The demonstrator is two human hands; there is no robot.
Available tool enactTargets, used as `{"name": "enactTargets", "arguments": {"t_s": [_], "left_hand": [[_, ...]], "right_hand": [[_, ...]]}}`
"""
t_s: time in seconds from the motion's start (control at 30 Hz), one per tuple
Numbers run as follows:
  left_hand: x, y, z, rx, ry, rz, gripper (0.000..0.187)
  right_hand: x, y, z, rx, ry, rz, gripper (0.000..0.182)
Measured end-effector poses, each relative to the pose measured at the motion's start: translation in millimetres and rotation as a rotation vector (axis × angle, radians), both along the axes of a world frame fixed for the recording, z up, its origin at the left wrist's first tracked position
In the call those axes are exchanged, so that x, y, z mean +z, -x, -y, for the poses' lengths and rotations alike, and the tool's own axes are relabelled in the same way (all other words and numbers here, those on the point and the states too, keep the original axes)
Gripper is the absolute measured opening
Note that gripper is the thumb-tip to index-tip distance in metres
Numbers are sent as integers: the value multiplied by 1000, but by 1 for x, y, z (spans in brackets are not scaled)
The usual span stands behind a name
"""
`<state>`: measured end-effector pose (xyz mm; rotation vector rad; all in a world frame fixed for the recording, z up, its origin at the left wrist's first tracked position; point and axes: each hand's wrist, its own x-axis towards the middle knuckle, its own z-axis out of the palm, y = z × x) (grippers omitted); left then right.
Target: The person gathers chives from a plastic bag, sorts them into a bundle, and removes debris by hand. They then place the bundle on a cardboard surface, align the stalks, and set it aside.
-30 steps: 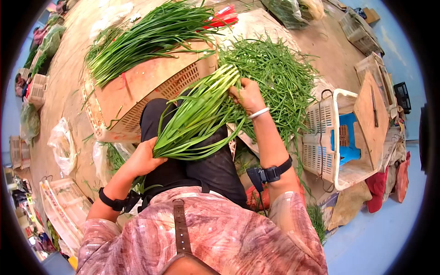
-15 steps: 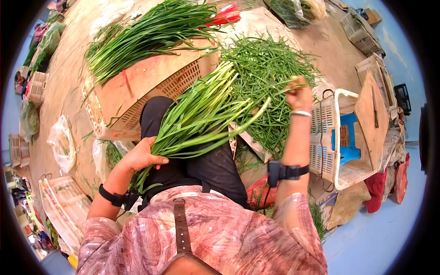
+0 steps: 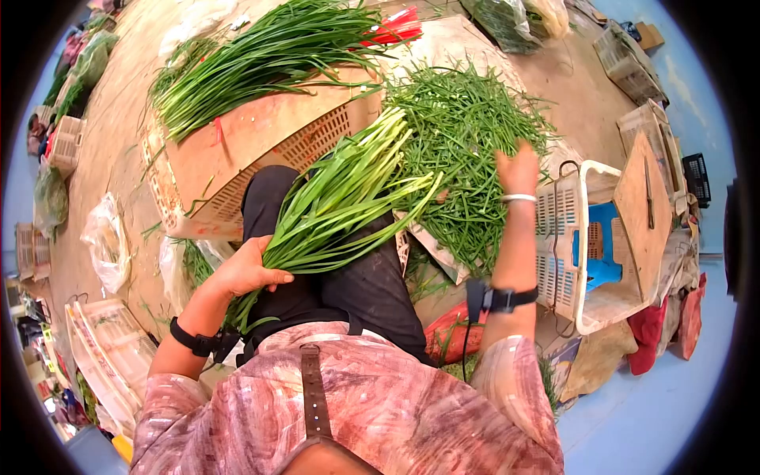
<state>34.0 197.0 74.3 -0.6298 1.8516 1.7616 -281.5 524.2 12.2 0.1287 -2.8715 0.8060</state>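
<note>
My left hand (image 3: 252,267) is closed around the leafy lower part of a bunch of garlic chives (image 3: 340,202), which lies across my lap. The pale stem ends of this bunch fan out up and to the right. My right hand (image 3: 519,169) hovers at the right side of a heap of loose chive trimmings (image 3: 455,134). Its thumb and forefinger look apart, and no strand shows between them; the other fingers are hidden.
A large bundle of chives (image 3: 261,59) rests on a board (image 3: 261,131) over an upturned plastic crate, beside red ties (image 3: 398,26). To the right stands a white crate (image 3: 582,245) with a blue object inside and a wooden board (image 3: 643,214) leaning on it. Plastic bags (image 3: 107,241) lie left.
My right hand has moved slightly downward over the heap, and the strand it pinched is no longer visible in it. A long stalk stretching right from the bunch is gone. My left hand stays put.
</note>
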Motion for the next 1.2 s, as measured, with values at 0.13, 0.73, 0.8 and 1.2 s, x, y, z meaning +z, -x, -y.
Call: {"name": "enactTargets", "arguments": {"t_s": [0.13, 0.73, 0.8, 1.2], "left_hand": [[4, -2, -7, -9, 52, -42, 34], [2, -8, 1, -65, 516, -348, 26], [4, -6, 2, -90, 512, -278, 28], [0, -6, 12, -139, 548, -299, 27]], "right_hand": [[44, -77, 89, 329, 629, 544, 44], [8, -30, 26, 222, 81, -258, 7], [41, -53, 57, 598, 216, -459, 11], [15, -88, 115, 761, 661, -302, 18]]}}
